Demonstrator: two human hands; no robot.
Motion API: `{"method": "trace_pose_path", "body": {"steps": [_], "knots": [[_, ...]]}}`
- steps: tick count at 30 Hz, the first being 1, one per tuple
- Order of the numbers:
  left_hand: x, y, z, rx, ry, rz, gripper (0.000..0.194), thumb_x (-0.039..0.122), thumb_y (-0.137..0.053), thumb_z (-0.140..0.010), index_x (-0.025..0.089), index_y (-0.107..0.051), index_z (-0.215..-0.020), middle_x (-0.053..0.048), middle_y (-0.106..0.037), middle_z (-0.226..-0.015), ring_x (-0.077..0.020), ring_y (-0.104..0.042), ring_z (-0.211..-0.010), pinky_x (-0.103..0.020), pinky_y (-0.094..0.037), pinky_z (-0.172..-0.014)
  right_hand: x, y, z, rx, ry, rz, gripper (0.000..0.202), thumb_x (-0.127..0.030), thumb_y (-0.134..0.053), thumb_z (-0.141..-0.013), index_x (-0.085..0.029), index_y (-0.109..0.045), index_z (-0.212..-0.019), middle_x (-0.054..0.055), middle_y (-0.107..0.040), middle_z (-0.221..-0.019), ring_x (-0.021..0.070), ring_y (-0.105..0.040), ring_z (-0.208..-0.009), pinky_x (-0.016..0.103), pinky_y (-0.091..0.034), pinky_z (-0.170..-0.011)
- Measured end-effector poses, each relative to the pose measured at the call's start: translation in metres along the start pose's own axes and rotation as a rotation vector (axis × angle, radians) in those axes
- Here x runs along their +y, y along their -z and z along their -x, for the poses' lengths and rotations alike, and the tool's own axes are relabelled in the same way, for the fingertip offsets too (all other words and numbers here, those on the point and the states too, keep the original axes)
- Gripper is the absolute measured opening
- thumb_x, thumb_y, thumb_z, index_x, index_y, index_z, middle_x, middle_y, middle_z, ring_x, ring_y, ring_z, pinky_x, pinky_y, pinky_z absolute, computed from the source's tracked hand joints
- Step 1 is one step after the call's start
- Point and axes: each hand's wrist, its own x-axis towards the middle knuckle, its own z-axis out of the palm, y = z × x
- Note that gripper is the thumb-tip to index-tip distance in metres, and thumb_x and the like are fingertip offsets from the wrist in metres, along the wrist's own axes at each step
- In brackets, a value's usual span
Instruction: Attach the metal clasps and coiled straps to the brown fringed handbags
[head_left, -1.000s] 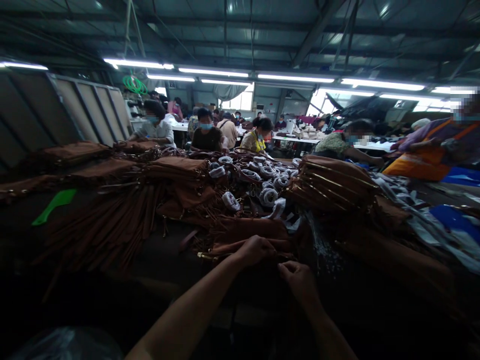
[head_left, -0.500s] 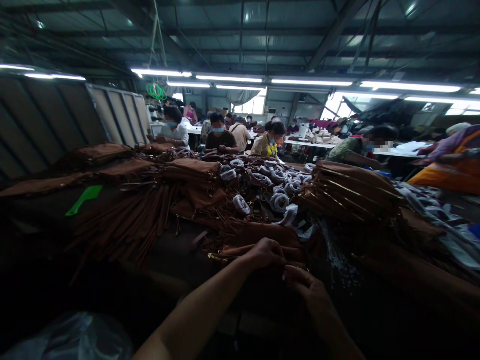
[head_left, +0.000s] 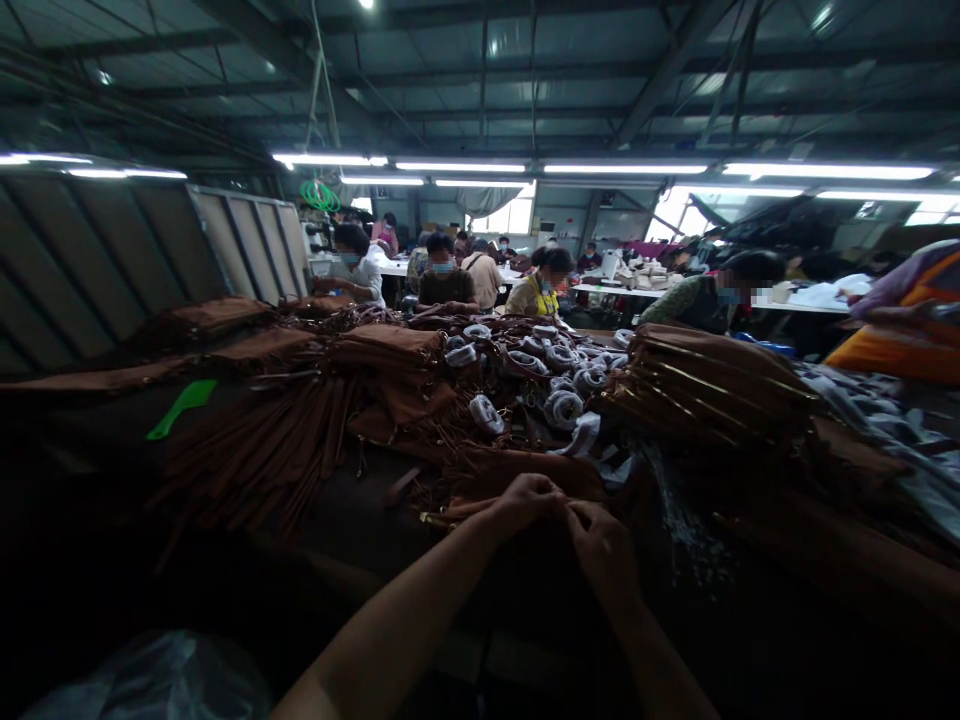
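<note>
Close together over a brown fringed bag (head_left: 517, 470) are my two hands. My left hand (head_left: 529, 502) is closed in a pinch at the bag's near edge. Its fingertips meet those of my right hand (head_left: 600, 538), which is pinched as well. Whatever sits between the fingertips is too small and dark to make out. Gold-coloured metal shows at the bag's left end, and my hands and forearms hide part of its near side. Right of my hands lies a bunch of thin clear strands (head_left: 686, 520).
Coiled straps in white wrapping (head_left: 562, 408) lie behind the bag. A stack of brown bags with gold zips (head_left: 712, 390) stands right, another brown stack (head_left: 386, 350) left. Long brown fringes (head_left: 262, 450) and a green scraper-like tool (head_left: 184, 408) lie left. Several people work beyond.
My right hand has moved up and left, so its fingertips now meet my left hand's. The view has shifted slightly.
</note>
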Motion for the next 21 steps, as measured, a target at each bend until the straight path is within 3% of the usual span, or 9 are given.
{"method": "trace_pose_path", "body": {"steps": [4,7,8,10,12,13,15,17,21], "knots": [[-0.001,0.0,0.0,-0.01,0.01,-0.025,0.045,0.05,-0.073,-0.06,0.009,-0.059,-0.073,-0.002,-0.06,-0.063,-0.0094,-0.053,-0.054,-0.024,-0.043,-0.058,0.005,-0.004,-0.004,-0.005,-0.014,-0.042,0.036,-0.049,-0.05,-0.082,-0.023,-0.071,-0.095,0.007,-0.071,-0.101,0.023,-0.065,-0.092,0.032,-0.047,-0.082],[0.021,0.015,-0.006,0.03,-0.023,-0.297,0.034,0.044,-0.063,-0.074,0.011,-0.06,-0.082,-0.003,-0.062,-0.066,-0.0134,-0.057,-0.058,-0.026,-0.045,-0.06,0.013,-0.006,-0.007,-0.025,-0.043,-0.089,0.036,-0.05,-0.05,-0.081,-0.025,-0.072,-0.094,0.005,-0.071,-0.1,0.0233,-0.065,-0.092,0.032,-0.048,-0.082],[0.033,0.026,-0.011,0.117,-0.058,-0.451,0.03,0.04,-0.059,-0.078,0.012,-0.061,-0.087,-0.005,-0.063,-0.07,-0.0155,-0.059,-0.064,-0.028,-0.046,-0.063,0.015,-0.007,-0.008,-0.036,-0.051,-0.098,0.036,-0.051,-0.05,-0.081,-0.025,-0.072,-0.093,0.005,-0.072,-0.099,0.0235,-0.066,-0.091,0.032,-0.048,-0.081],[0.063,0.053,-0.024,0.413,-0.125,-0.803,0.024,0.033,-0.056,-0.082,0.013,-0.061,-0.094,-0.01,-0.065,-0.088,-0.0208,-0.061,-0.084,-0.032,-0.045,-0.077,0.018,-0.007,-0.01,-0.055,-0.061,-0.09,0.036,-0.05,-0.049,-0.081,-0.025,-0.072,-0.092,0.005,-0.072,-0.095,0.0239,-0.067,-0.086,0.032,-0.049,-0.079],[0.091,0.084,-0.041,0.664,-0.074,-1.064,0.03,0.029,-0.059,-0.08,0.013,-0.059,-0.105,-0.016,-0.059,-0.113,-0.027,-0.053,-0.11,-0.037,-0.04,-0.092,0.02,-0.007,-0.011,-0.064,-0.069,-0.066,0.036,-0.049,-0.049,-0.08,-0.024,-0.072,-0.092,0.005,-0.072,-0.092,0.0244,-0.067,-0.083,0.033,-0.049,-0.077],[0.102,0.098,-0.049,0.69,-0.001,-1.126,0.035,0.03,-0.061,-0.078,0.012,-0.058,-0.109,-0.018,-0.056,-0.12,-0.0292,-0.049,-0.116,-0.039,-0.038,-0.094,0.02,-0.006,-0.012,-0.066,-0.07,-0.054,0.036,-0.049,-0.049,-0.08,-0.023,-0.072,-0.092,0.006,-0.072,-0.092,0.0246,-0.067,-0.083,0.033,-0.049,-0.077],[0.117,0.122,-0.064,0.656,0.072,-1.137,0.039,0.029,-0.069,-0.071,0.01,-0.061,-0.104,-0.019,-0.058,-0.116,-0.0313,-0.052,-0.113,-0.039,-0.04,-0.092,0.021,-0.006,-0.012,-0.063,-0.067,-0.04,0.036,-0.048,-0.049,-0.08,-0.022,-0.072,-0.091,0.007,-0.072,-0.093,0.0251,-0.067,-0.086,0.034,-0.048,-0.079],[0.122,0.136,-0.075,0.561,0.103,-1.1,0.035,0.025,-0.076,-0.061,0.01,-0.066,-0.092,-0.015,-0.066,-0.099,-0.0291,-0.059,-0.1,-0.034,-0.045,-0.084,0.021,-0.007,-0.011,-0.058,-0.059,-0.042,0.036,-0.048,-0.049,-0.081,-0.022,-0.071,-0.09,0.007,-0.072,-0.095,0.0251,-0.066,-0.088,0.034,-0.048,-0.08],[0.123,0.143,-0.081,0.399,0.053,-1.033,0.025,0.017,-0.077,-0.053,0.01,-0.07,-0.076,-0.003,-0.066,-0.069,-0.0206,-0.063,-0.076,-0.025,-0.047,-0.068,0.023,-0.01,-0.009,-0.057,-0.046,-0.063,0.036,-0.047,-0.048,-0.082,-0.021,-0.071,-0.093,0.006,-0.071,-0.099,0.0235,-0.066,-0.092,0.032,-0.047,-0.084]]}}
